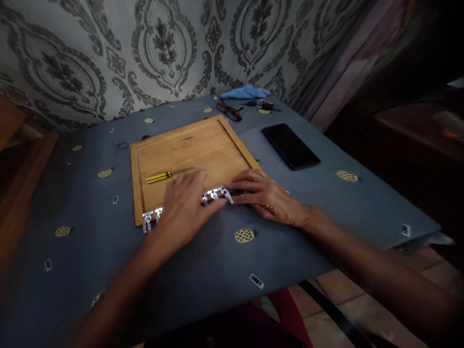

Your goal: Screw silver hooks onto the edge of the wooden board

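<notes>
A wooden panel (188, 150) with a raised frame lies flat on a blue cloth-covered table (326, 203). A yellow-handled screwdriver (165, 175) rests on the panel. Two silver metal hinges sit at the panel's near edge: one at the left corner (149, 218), one near the middle (216, 195). My left hand (186, 205) lies over the near edge between them, fingers stretched flat, fingertips touching the middle hinge. My right hand (263, 193) rests palm down on the cloth, its fingers extended and touching the right end of the same hinge.
A black phone (291, 146) lies right of the panel. Dark-framed glasses (229, 110), a blue cloth (245, 91) and a small dark object (264, 103) sit at the back by the patterned wall. The table's near edge drops to a tiled floor at right.
</notes>
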Available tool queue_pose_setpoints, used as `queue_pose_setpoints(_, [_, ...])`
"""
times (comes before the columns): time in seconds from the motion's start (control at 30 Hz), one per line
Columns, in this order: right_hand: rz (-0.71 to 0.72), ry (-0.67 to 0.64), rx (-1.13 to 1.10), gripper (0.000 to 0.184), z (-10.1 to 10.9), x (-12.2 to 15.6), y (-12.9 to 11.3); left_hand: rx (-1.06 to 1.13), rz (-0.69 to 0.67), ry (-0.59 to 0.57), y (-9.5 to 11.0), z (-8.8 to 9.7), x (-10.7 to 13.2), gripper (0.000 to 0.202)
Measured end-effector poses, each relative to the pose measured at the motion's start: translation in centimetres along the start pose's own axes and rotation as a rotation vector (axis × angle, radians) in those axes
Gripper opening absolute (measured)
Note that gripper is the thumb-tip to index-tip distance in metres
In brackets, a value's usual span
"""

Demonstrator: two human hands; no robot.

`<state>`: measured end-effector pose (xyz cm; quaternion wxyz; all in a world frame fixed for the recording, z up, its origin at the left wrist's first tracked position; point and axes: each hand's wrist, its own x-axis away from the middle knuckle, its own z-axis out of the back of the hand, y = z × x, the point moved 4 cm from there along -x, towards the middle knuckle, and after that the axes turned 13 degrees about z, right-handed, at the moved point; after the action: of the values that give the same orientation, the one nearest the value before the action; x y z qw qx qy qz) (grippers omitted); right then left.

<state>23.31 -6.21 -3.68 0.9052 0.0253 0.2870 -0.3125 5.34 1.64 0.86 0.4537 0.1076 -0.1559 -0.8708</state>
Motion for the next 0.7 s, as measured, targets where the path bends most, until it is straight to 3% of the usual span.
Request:
queue_pose_setpoints(0.17, [0.022,0.009,-0.022,0.035,0.1,-0.1,0.0,0.078,0.059,0.107,-6.1,3.2,-1.3,0.022])
queue_pose_setpoints(0.33, [0.037,0.029,-0.025,0.035,0.1,-0.1,0.0,0.036,0.168,0.163,-11.0,3.4,-2.1,0.023])
queue_pose_setpoints(0.5, [0.019,0.035,-0.038,0.034,0.0,-0.1,-0.1,0.0,0.151,0.077,-12.4,2.7,-2.8,0.019])
queue_pose_setpoints(0.7, [0.021,0.044,-0.042,0.037,0.0,0.0,0.0,0.026,0.108,0.016,-13.2,3.2,-3.4,0.012])
